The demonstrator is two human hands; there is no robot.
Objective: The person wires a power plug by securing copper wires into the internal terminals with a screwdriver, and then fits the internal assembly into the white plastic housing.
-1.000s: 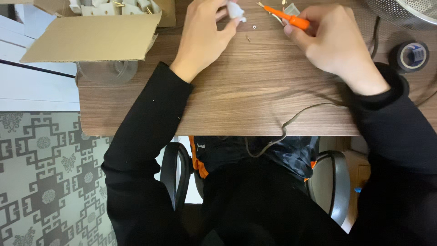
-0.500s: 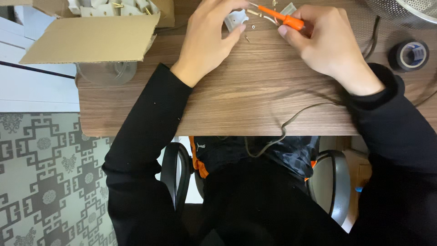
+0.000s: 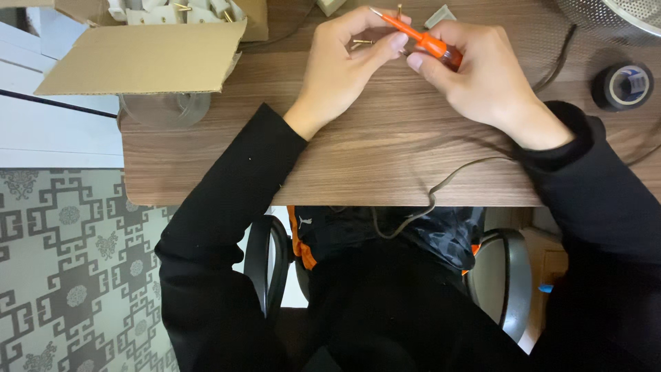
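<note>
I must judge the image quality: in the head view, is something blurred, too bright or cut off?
Head view: light is soft and even, with no strong glare; left hand, right hand and orange screwdriver are fairly sharp; the cardboard box and metal mesh are cut off at the top edge.

Small brass-coloured piece (image 3: pixel 361 43) under left hand (image 3: pixel 342 65) fingers: mostly covered, kind unclear. Orange screwdriver (image 3: pixel 416 38): handle end buried in right hand (image 3: pixel 482 76) grip. Grey plastic part (image 3: pixel 441 14) beyond right fingertips: cut by top edge. Tape roll (image 3: pixel 623 85) print too small. Cardboard box (image 3: pixel 148 48) contents half hidden.
</note>
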